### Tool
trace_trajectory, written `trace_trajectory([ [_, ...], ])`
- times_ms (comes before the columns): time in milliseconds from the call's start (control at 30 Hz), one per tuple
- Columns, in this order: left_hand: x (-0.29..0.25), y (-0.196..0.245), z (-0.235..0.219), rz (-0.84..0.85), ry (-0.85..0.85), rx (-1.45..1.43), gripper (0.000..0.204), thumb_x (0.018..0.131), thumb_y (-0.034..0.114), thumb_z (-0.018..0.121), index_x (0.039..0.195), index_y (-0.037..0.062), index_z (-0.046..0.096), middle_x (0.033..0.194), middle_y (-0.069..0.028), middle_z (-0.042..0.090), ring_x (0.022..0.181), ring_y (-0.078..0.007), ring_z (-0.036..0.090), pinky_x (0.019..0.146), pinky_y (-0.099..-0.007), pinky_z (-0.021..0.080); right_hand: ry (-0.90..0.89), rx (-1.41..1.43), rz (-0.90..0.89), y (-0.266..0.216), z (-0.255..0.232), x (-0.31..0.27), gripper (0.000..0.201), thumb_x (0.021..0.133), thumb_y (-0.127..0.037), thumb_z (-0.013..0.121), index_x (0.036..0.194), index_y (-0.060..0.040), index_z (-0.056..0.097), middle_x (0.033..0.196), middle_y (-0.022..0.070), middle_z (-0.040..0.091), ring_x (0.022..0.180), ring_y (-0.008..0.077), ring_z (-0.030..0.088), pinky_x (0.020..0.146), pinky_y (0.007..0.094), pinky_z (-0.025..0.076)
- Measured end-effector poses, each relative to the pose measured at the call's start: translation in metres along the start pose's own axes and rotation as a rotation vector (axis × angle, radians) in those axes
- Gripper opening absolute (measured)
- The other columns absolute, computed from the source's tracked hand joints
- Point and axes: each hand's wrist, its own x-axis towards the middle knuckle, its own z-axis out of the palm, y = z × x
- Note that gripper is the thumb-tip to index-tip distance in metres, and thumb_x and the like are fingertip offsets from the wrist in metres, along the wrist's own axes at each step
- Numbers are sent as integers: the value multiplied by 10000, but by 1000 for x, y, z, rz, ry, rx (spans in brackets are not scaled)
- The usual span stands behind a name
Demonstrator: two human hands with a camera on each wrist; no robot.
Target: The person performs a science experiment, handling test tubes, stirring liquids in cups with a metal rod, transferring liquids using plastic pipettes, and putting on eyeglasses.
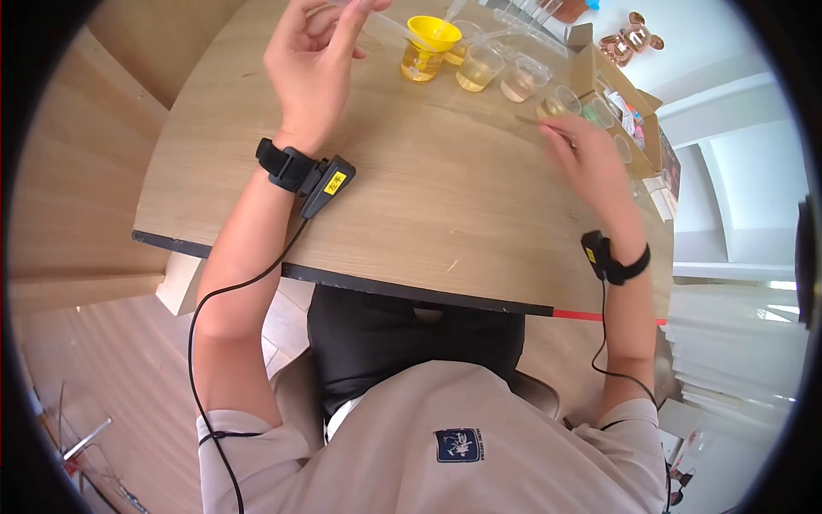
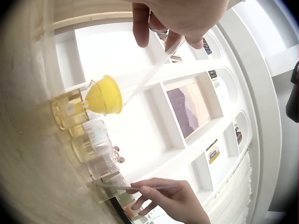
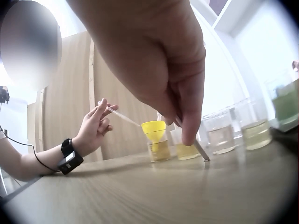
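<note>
My left hand [image 1: 312, 73] pinches a clear plastic dropper [image 2: 156, 67], which slants down to the rim of a yellow funnel [image 1: 435, 31]. That funnel sits in the mouth of a small clear beaker [image 1: 419, 68] holding amber liquid. Farther right, my right hand [image 1: 591, 163] grips a thin rod [image 3: 202, 151] between thumb and fingers. In the right wrist view the rod's lower end points down close over the tabletop, in front of the cups. A cup of pale yellow liquid [image 1: 476, 77] and one of pinkish liquid [image 1: 519, 86] stand right of the funnel.
More clear cups continue the row rightward, one with green liquid [image 3: 286, 103]. Behind them are a cardboard box [image 1: 652, 137] with small items, a shiny bear figurine [image 1: 632, 38] and a clear rack with tubes [image 1: 533, 12]. The table's dark front edge [image 1: 411, 294] runs before my lap.
</note>
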Motion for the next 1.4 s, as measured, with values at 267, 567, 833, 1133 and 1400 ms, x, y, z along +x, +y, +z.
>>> trace_trajectory([
  [267, 0, 4, 0, -2, -2, -35, 158, 991, 108, 654, 1072, -14, 595, 1006, -172, 760, 581, -13, 542, 525, -189, 480, -163, -85, 187, -16, -37, -52, 139, 956, -94, 635, 1046, -6, 694, 856, 148, 662, 770, 307, 658, 717, 358, 520],
  [567, -1, 6, 4, -79, 61, -150, 97, 989, 28, 630, 1070, 31, 577, 1014, -50, 683, 976, -146, 720, 542, -169, 475, -53, 65, -317, -73, 12, -20, 140, 957, -99, 636, 1057, -23, 698, 956, 114, 685, 809, 304, 671, 750, 354, 540],
  [833, -1, 7, 2, -35, 54, -114, 117, 994, 73, 637, 1077, 9, 585, 1008, -124, 733, 701, -52, 607, 523, -175, 469, -182, 232, 160, -65, -1, -34, 151, 953, -121, 656, 1045, -8, 693, 1028, 129, 706, 866, 267, 715, 697, 347, 572],
  [1133, 2, 11, -1, -19, 40, -70, 164, 987, 79, 647, 1091, -26, 575, 991, -167, 745, 723, -91, 610, 554, -211, 523, -91, 33, 173, -35, -39, -39, 187, 957, -120, 658, 1117, -38, 709, 964, 124, 726, 826, 237, 709, 693, 334, 554],
  [1400, -2, 7, 2, 14, 52, -22, 165, 999, 127, 641, 1079, -7, 586, 1020, -214, 750, 506, -6, 467, 518, -199, 474, -151, 352, -319, -52, 60, 24, 233, 988, -134, 610, 1177, -20, 685, 1025, 121, 704, 797, 218, 694, 719, 314, 543],
])
